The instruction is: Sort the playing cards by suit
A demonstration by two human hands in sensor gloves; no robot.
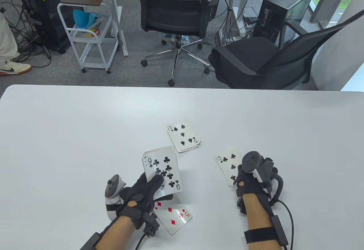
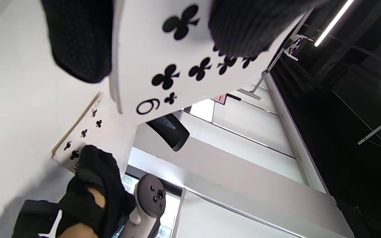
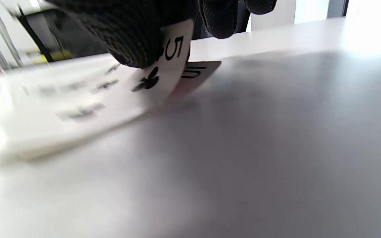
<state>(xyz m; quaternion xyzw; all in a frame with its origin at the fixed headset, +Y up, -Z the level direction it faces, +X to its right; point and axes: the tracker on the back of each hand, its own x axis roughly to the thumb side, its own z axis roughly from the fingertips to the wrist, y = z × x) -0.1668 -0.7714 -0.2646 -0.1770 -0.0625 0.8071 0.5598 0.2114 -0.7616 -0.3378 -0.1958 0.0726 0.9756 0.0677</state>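
My left hand (image 1: 150, 186) grips a small stack of cards face up, thumb across the top card, a nine of clubs (image 1: 162, 170). In the left wrist view the nine of clubs (image 2: 177, 69) is pinched between thumb and fingers (image 2: 78, 43). A five of diamonds (image 1: 174, 215) lies on the table below that hand. A short pile topped by a five of spades (image 1: 183, 137) lies further out. My right hand (image 1: 241, 180) pinches the near corner of a five of clubs (image 1: 227, 166); the right wrist view shows that five of clubs (image 3: 157, 77) bent up off a card beneath.
The white table (image 1: 71, 136) ends at a far edge, with two black office chairs (image 1: 176, 8) and a white trolley (image 1: 91, 34) on the floor beyond it. A person's shoe (image 1: 12, 67) shows at the far left.
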